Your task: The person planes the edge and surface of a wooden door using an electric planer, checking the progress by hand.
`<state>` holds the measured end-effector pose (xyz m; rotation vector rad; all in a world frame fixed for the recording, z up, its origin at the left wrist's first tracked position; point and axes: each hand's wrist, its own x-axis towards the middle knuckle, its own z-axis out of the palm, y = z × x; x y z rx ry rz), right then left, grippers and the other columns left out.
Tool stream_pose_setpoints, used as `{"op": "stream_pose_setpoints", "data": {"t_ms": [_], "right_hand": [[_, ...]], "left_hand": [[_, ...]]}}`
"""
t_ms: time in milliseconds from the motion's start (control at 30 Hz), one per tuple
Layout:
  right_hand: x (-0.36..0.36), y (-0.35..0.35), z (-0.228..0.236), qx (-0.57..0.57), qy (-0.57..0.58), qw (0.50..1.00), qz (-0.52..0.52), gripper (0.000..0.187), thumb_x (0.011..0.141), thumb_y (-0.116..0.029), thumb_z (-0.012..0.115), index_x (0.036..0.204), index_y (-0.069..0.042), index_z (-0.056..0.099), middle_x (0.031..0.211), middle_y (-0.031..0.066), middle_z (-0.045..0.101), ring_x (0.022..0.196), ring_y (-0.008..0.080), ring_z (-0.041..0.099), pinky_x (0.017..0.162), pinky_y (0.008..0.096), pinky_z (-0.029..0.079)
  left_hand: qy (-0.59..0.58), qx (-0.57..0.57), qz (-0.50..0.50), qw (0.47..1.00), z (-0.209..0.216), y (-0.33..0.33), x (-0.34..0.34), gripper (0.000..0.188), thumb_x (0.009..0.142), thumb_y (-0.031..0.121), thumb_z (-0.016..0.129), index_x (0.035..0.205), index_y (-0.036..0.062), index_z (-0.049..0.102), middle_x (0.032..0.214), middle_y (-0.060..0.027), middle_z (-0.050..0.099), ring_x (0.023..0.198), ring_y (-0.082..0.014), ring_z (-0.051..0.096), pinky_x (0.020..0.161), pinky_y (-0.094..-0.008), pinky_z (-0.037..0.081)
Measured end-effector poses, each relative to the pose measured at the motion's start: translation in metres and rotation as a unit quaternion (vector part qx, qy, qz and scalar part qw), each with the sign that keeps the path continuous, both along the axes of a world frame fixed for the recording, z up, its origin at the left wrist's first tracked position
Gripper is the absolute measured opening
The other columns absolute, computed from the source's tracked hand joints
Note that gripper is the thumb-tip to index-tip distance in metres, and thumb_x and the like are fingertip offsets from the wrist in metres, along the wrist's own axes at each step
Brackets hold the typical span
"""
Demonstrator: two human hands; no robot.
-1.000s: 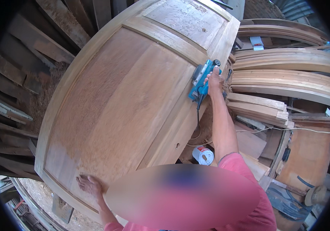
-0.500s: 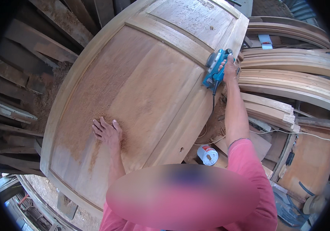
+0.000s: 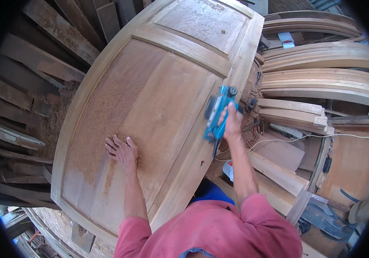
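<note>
A large wooden door [image 3: 167,96] with framed panels lies flat in front of me. My right hand [image 3: 233,124] is wrapped round the handle of a blue electric planer [image 3: 217,112], which sits on the door's right-hand stile [image 3: 193,150]. Its dark cord drops from the rear end. On the big panel, to the left, my left hand [image 3: 123,152] rests palm down with its fingers spread. Fine wood shavings [image 3: 107,129] coat the panel round that hand. Whether the planer's sole touches the wood is hidden.
Stacked curved boards [image 3: 318,81] lie beyond the door's right edge. Planks [image 3: 34,56] lean along the left side. A pale cable [image 3: 296,138] crosses at the right. A white tub [image 3: 227,170] stands below the door's edge, partly behind my right forearm.
The planer in my right hand has come back toward me along the stile. My left hand stays flat on the panel. My view has shifted slightly.
</note>
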<state>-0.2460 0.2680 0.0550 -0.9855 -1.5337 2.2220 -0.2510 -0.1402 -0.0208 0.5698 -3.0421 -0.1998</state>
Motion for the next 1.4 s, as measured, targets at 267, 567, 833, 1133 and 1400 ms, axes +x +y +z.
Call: {"op": "stream_pose_setpoints", "data": {"t_ms": [267,567,833,1133,1400], "right_hand": [[0.117,-0.098,0.010,-0.008,-0.027,0.999,0.032,0.041,0.101,-0.047,0.063,0.097,-0.006,0.057,0.072,0.0023,0.057,0.057,0.0129,0.056,0.051,0.0285,0.050],[0.048,-0.066,0.009,0.022,-0.029,0.999,-0.004,0.044,0.100,-0.050,0.061,0.095,-0.007,0.056,0.071,0.0018,0.056,0.054,0.0131,0.054,0.048,0.0288,0.047],[-0.045,-0.003,0.010,0.046,-0.040,0.998,-0.035,0.040,0.102,-0.047,0.058,0.089,-0.009,0.055,0.067,0.0007,0.054,0.050,0.0119,0.052,0.045,0.0284,0.045],[0.007,0.044,0.063,-0.008,0.041,0.999,-0.017,0.046,0.102,-0.056,0.056,0.098,-0.010,0.058,0.069,-0.0010,0.054,0.056,0.0096,0.053,0.048,0.0267,0.047],[0.076,0.074,0.066,-0.078,0.058,0.993,-0.061,0.043,0.100,-0.055,0.060,0.096,-0.011,0.057,0.071,-0.0010,0.057,0.055,0.0109,0.055,0.050,0.0284,0.050]], "left_hand": [[0.019,-0.011,-0.008,1.000,-0.011,-0.004,-0.001,0.072,0.097,0.042,0.058,0.153,0.0019,0.036,0.163,-0.0304,0.027,0.151,-0.0498,0.022,0.121,-0.0626,0.016],[0.012,-0.013,-0.008,1.000,-0.009,-0.003,0.000,0.074,0.096,0.042,0.060,0.153,0.0026,0.036,0.164,-0.0294,0.026,0.151,-0.0492,0.021,0.122,-0.0621,0.016],[0.000,0.004,0.005,1.000,-0.003,-0.004,-0.001,0.073,0.096,0.040,0.059,0.153,0.0016,0.036,0.164,-0.0298,0.025,0.152,-0.0487,0.019,0.122,-0.0620,0.014],[-0.009,0.000,-0.003,1.000,-0.002,-0.002,0.001,0.071,0.097,0.042,0.056,0.153,0.0016,0.036,0.163,-0.0301,0.026,0.152,-0.0487,0.019,0.122,-0.0619,0.015],[0.024,-0.025,-0.008,0.999,-0.010,-0.008,-0.002,0.068,0.098,0.041,0.055,0.153,0.0040,0.038,0.162,-0.0287,0.029,0.151,-0.0474,0.024,0.122,-0.0609,0.017]]}}
